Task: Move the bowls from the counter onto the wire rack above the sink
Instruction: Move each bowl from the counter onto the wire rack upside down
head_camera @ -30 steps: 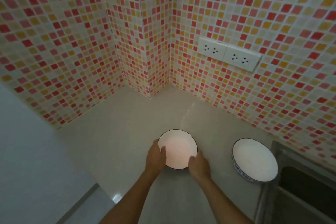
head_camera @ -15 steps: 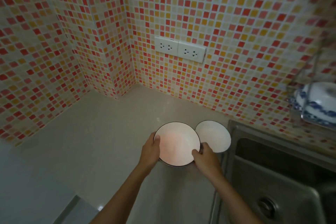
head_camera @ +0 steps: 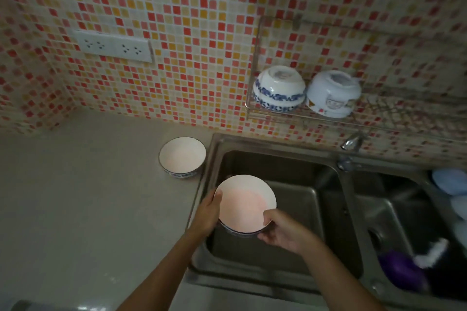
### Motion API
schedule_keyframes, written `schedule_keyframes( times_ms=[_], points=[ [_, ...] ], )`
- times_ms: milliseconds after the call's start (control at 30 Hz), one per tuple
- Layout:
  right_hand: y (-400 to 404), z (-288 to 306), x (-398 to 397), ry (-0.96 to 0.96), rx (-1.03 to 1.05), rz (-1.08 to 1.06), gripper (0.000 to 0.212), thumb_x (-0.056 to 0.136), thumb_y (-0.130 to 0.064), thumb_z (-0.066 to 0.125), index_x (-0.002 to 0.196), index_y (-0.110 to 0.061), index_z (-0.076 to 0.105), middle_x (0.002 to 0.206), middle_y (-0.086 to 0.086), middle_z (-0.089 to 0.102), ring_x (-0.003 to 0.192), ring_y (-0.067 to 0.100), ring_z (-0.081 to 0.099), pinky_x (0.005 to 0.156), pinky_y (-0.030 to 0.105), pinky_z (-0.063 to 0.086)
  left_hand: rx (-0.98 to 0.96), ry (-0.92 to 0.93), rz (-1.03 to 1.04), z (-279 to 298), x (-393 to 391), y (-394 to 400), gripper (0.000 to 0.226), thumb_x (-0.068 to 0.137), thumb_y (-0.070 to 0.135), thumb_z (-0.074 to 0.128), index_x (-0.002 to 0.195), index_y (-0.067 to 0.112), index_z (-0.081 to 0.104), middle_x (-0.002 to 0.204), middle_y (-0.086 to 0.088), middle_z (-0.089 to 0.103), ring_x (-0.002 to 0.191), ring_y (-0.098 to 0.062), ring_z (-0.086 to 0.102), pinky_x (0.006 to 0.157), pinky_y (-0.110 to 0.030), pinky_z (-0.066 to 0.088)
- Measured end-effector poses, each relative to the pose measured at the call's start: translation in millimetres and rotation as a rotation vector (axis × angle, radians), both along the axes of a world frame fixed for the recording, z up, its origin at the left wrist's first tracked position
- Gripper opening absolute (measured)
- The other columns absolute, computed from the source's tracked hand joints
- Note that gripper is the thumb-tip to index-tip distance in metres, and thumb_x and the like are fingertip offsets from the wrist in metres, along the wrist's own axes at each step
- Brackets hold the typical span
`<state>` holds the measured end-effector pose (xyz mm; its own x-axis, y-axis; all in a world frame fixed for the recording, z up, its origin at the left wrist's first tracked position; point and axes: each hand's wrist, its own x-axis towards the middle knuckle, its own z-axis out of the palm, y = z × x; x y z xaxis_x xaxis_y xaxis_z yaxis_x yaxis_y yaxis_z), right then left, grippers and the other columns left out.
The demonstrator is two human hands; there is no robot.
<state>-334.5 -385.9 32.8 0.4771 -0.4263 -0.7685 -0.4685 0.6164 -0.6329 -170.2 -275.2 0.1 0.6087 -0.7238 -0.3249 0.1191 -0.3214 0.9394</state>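
I hold a white bowl [head_camera: 243,203] with a dark rim upright over the left sink basin. My left hand [head_camera: 207,214] grips its left edge and my right hand [head_camera: 280,231] grips its near right edge. A second white bowl [head_camera: 182,155] with a blue pattern stands on the counter [head_camera: 88,197] beside the sink's left rim. On the wire rack [head_camera: 300,117] fixed to the tiled wall, two bowls rest upside down: a blue-patterned bowl [head_camera: 278,88] on the left and a white bowl [head_camera: 332,93] next to it.
A steel double sink [head_camera: 298,166] fills the right side, with a tap [head_camera: 351,142] under the rack. Purple and pale blue items lie in the right basin [head_camera: 404,267]. A double wall socket [head_camera: 113,47] sits on the mosaic tiles at left. The rack's right part holds nothing.
Both hands have lifted the bowl off the counter and carried it right, over the sink. My view has swung right, bringing the rack and its two bowls into sight.
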Motion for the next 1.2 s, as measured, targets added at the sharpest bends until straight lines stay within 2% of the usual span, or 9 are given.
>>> schedule_keyframes(
  times_ms=[133, 267, 367, 433, 600, 700, 800, 1000, 1200],
  points=[
    [-18.8, -17.8, -53.2, 0.053, 0.029, -0.062, 0.036, 0.083, -0.004, 0.045, 0.119, -0.001, 0.047, 0.072, 0.012, 0.059, 0.046, 0.015, 0.058, 0.041, 0.019, 0.048, 0.066, -0.054, -0.095, -18.5, -52.9, -18.3, 0.040, 0.099, 0.045, 0.034, 0.125, 0.024, 0.056, 0.120, -0.002, 0.060, 0.108, -0.022, 0.057, 0.090, -0.036, 0.052],
    [-33.1, -37.6, -85.5, 0.118, 0.005, -0.067, 0.047, 0.087, 0.005, 0.042, 0.133, -0.006, 0.039, 0.091, 0.019, 0.060, 0.058, 0.023, 0.063, 0.047, 0.027, 0.056, 0.164, -0.261, -0.206, -51.0, -88.7, -13.1, 0.040, 0.100, 0.044, 0.032, 0.125, 0.022, 0.055, 0.119, -0.004, 0.065, 0.111, -0.024, 0.060, 0.095, -0.038, 0.047],
    [-39.1, -46.5, -96.3, 0.169, -0.068, -0.073, 0.053, 0.086, 0.007, 0.040, 0.135, -0.010, 0.038, 0.101, 0.020, 0.061, 0.069, 0.031, 0.067, 0.058, 0.036, 0.061, 0.431, -0.523, -0.384, -84.0, -102.6, 6.0, 0.065, 0.095, 0.056, 0.016, 0.144, 0.018, 0.037, 0.144, -0.008, 0.046, 0.135, -0.027, 0.040, 0.116, -0.044, 0.024],
    [-41.1, -52.0, -100.2, 0.210, -0.184, -0.061, 0.056, 0.085, 0.007, 0.039, 0.137, -0.013, 0.038, 0.116, 0.016, 0.057, 0.072, 0.031, 0.068, 0.059, 0.040, 0.061, 0.531, -0.699, -0.466, -97.1, -107.9, 15.9, 0.084, 0.086, 0.066, -0.004, 0.147, 0.019, 0.029, 0.151, -0.007, 0.036, 0.141, -0.023, 0.028, 0.120, -0.040, 0.010],
    [-41.3, -62.9, -96.5, 0.397, -0.604, 0.040, 0.055, 0.079, 0.002, 0.049, 0.132, -0.014, 0.041, 0.129, 0.009, 0.051, 0.105, 0.038, 0.059, 0.056, 0.048, 0.060, 0.522, -0.775, -0.384, -99.6, -109.6, 12.5, 0.057, 0.098, 0.047, 0.029, 0.148, 0.020, 0.026, 0.154, -0.007, 0.031, 0.143, -0.022, 0.025, 0.119, -0.036, 0.013],
    [-39.3, -70.7, -93.7, 0.460, -0.858, 0.117, 0.062, 0.081, 0.000, 0.051, 0.139, -0.016, 0.037, 0.133, 0.012, 0.056, 0.116, 0.037, 0.057, 0.089, 0.047, 0.054, 0.540, -0.783, -0.397, -101.6, -108.0, 12.4, 0.056, 0.098, 0.044, 0.033, 0.147, 0.017, 0.029, 0.153, -0.009, 0.033, 0.141, -0.024, 0.030, 0.119, -0.036, 0.017],
    [-38.9, -76.0, -95.5, 0.442, -0.978, 0.174, 0.069, 0.085, 0.001, 0.055, 0.146, -0.016, 0.030, 0.139, 0.012, 0.050, 0.122, 0.033, 0.054, 0.099, 0.043, 0.049, 0.569, -0.768, -0.395, -103.4, -107.9, 12.1, 0.057, 0.096, 0.039, 0.038, 0.147, 0.017, 0.030, 0.151, -0.010, 0.036, 0.137, -0.027, 0.036, 0.118, -0.036, 0.020],
    [-40.7, -75.7, -102.3, 0.342, -1.258, 0.314, 0.088, 0.082, 0.004, 0.061, 0.150, -0.030, 0.016, 0.138, 0.009, 0.045, 0.108, 0.035, 0.063, 0.078, 0.049, 0.058, 0.569, -0.762, -0.380, -100.9, -107.8, 11.6, 0.058, 0.095, 0.040, 0.041, 0.147, 0.018, 0.030, 0.150, -0.009, 0.038, 0.134, -0.027, 0.039, 0.114, -0.034, 0.026],
    [-49.1, -73.8, -111.9, 0.308, -1.622, 0.457, 0.082, 0.079, 0.006, 0.059, 0.147, -0.021, 0.022, 0.148, 0.014, 0.040, 0.092, 0.045, 0.067, 0.053, 0.047, 0.055, 0.552, -0.763, -0.368, -100.3, -108.2, 12.5, 0.060, 0.094, 0.042, 0.041, 0.147, 0.018, 0.030, 0.151, -0.009, 0.037, 0.136, -0.028, 0.038, 0.113, -0.034, 0.030]
  ],
)
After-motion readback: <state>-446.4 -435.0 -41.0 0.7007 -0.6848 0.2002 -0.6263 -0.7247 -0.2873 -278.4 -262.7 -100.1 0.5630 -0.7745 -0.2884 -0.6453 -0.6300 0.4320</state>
